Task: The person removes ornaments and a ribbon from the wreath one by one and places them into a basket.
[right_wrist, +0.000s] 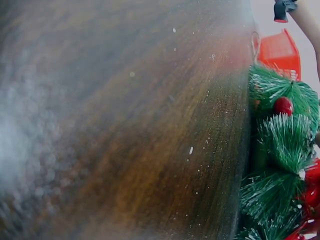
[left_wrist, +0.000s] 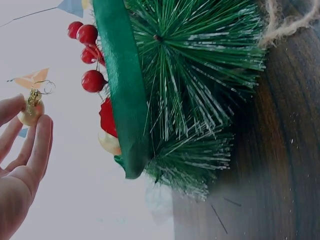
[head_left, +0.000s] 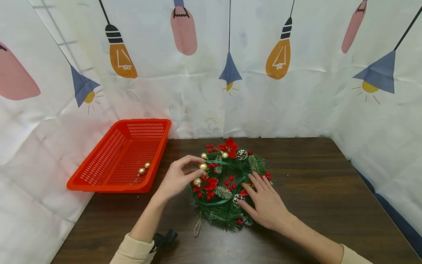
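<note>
A green Christmas wreath (head_left: 225, 216) lies on the table, dressed with red flowers (head_left: 229, 147), red berries, frosted pine cones (head_left: 241, 154), gold balls and a green ribbon (head_left: 214, 202). Over its left side, my left hand (head_left: 178, 178) pinches a small gold ball ornament (left_wrist: 31, 114) between thumb and fingers. The ornament's gold cap and thin wire loop point away from the fingertips in the left wrist view. My right hand (head_left: 266, 205) rests on the right side of the wreath with fingers spread, near a pine cone (head_left: 238, 200). The right wrist view does not show its fingers.
A red plastic basket (head_left: 99, 187) stands to the left, with two gold balls (head_left: 141, 171) inside. Twine (head_left: 197, 228) loops out from the wreath's near edge onto the dark wooden table (head_left: 313, 176). A patterned white cloth (head_left: 204, 102) hangs behind the table.
</note>
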